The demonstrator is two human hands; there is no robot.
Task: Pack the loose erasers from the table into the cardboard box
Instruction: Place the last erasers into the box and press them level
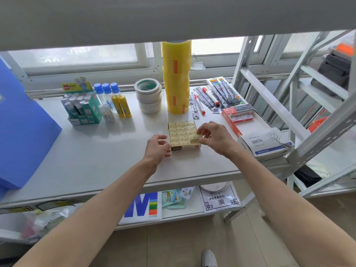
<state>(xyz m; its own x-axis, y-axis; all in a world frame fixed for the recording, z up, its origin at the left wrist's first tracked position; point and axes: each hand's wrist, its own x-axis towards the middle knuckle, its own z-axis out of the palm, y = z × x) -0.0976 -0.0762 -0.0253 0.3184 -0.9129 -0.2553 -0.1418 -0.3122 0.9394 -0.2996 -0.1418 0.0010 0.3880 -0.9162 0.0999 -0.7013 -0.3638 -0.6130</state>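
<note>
A small cardboard box (185,147) sits in the middle of the white shelf, filled with rows of pale yellow erasers (178,132). My right hand (213,137) hovers over the box's right side, thumb and fingers pinching one eraser (196,136) that lies at the right end of a row. My left hand (157,149) rests against the box's left front corner, fingers curled on its side. No loose eraser shows on the shelf around the box.
Behind the box stand a tall stack of yellow tape rolls (176,78), white tape rolls (149,98), glue sticks (121,105) and a glue box (82,106). Markers (210,97), a red box (238,117) and a paper-clip box (265,144) lie right. A blue folder (23,135) stands left.
</note>
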